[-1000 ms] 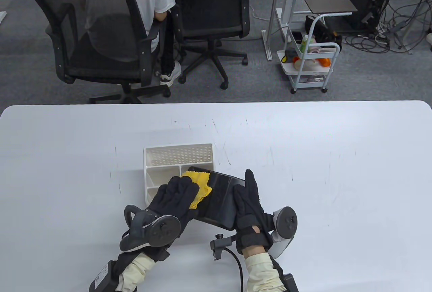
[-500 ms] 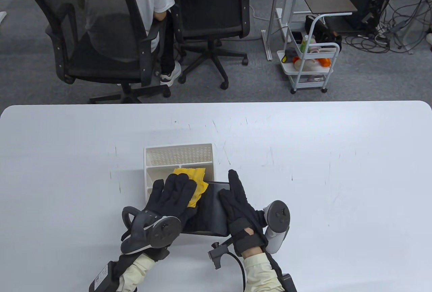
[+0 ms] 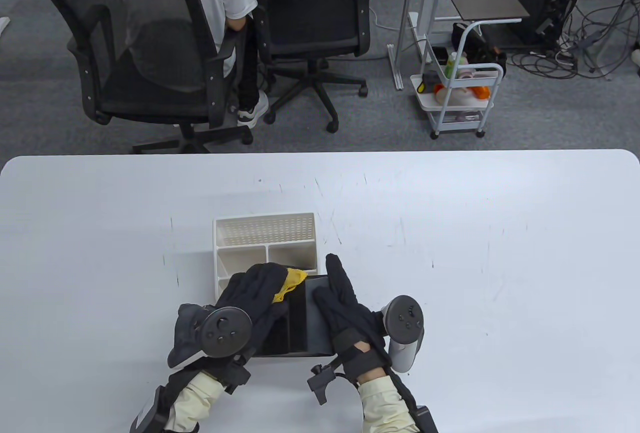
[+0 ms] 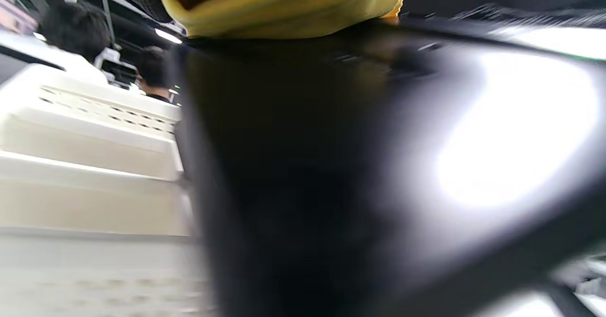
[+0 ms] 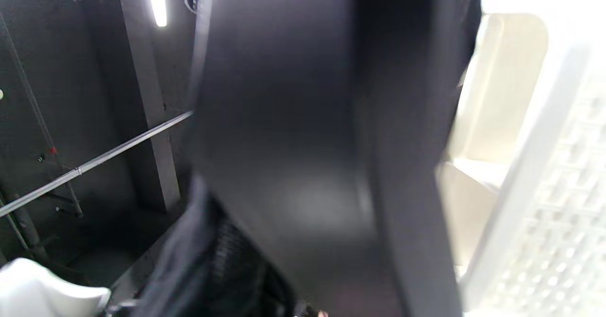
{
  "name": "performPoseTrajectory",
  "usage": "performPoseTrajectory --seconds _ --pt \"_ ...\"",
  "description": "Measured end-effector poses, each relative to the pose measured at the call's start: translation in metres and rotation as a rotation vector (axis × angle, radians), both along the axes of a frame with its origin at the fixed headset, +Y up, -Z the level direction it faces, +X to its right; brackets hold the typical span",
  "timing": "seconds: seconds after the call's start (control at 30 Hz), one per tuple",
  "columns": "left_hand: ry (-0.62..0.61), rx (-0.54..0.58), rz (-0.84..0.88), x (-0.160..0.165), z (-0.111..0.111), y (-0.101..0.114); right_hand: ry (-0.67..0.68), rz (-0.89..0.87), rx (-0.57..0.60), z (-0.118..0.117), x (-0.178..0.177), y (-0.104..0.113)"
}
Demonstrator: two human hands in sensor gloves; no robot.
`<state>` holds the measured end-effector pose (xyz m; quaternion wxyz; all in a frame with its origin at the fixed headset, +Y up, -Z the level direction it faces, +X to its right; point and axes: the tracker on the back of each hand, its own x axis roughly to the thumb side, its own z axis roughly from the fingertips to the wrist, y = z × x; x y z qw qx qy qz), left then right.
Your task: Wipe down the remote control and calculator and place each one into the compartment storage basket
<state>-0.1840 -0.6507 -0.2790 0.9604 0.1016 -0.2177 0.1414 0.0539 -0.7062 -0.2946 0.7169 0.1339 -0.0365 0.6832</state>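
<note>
While gripped, calculator (image 3: 300, 318) between both hands, cloth (image 3: 288, 284) atop

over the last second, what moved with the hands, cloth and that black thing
The flat black device turned from lying slanted to nearly edge-on and came nearer the person, held by the right hand. The left hand drew the yellow cloth back along it; the cloth now shows only as a small bunch under the fingers and no longer covers the basket, whose compartments are in view. The basket stayed put.
</note>
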Motion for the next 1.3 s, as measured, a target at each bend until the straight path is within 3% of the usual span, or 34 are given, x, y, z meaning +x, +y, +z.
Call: performPoseTrajectory --seconds 0.13,0.37,0.6,0.7,0.8,1.03,1.3 --pt "-0.005 -0.034 0.023 -0.003 -0.001 -0.002 -0.004 0.023 0.011 0.000 0.001 0.000" --pt "-0.140 -0.010 0.111 0.010 0.006 0.005 0.025 0.047 0.016 0.001 -0.008 -0.001" --pt "-0.024 0.014 0.009 0.000 0.004 0.003 0.003 -0.012 0.008 0.000 0.001 0.000" --pt "-0.042 -0.016 0.021 0.004 0.004 0.001 -0.006 -0.004 0.008 0.000 0.002 -0.001" --pt "-0.097 0.034 0.005 0.016 0.009 0.000 -0.030 -0.020 -0.003 0.000 0.002 -0.002" --pt "-0.221 0.056 -0.052 0.036 0.020 -0.002 -0.168 -0.201 -0.070 -0.001 0.022 -0.010" --pt "-0.190 0.062 -0.103 0.037 0.019 -0.003 -0.127 -0.171 -0.080 -0.002 0.023 -0.010"
